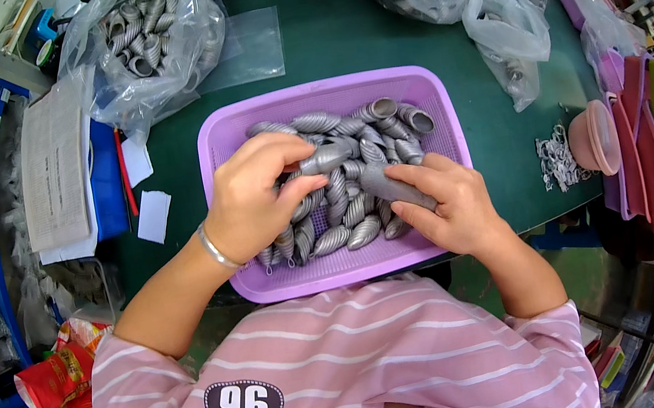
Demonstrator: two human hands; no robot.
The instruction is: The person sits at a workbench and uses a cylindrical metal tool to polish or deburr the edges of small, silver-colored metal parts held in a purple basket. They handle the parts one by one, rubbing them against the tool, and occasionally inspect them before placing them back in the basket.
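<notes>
Far to the left of the purple basket (222, 148), a stack of paper sheets (54, 167) lies over a blue folder (108, 180) at the edge of the green table (334, 38). Behind the basket's left corner sits a clear bag (145, 48) full of grey ribbed metal shells. Inside the basket, on its left half, the left hand (253, 199) is closed around one grey shell (325, 157), thumb and fingers pinching it above the heap of shells (354, 208). On the basket's right half, the right hand (450, 205) grips a second grey shell (390, 185), held at a slant just over the heap. Behind the basket's right corner lie more clear bags (505, 27), and further right of the basket stand pink trays (647, 150).
</notes>
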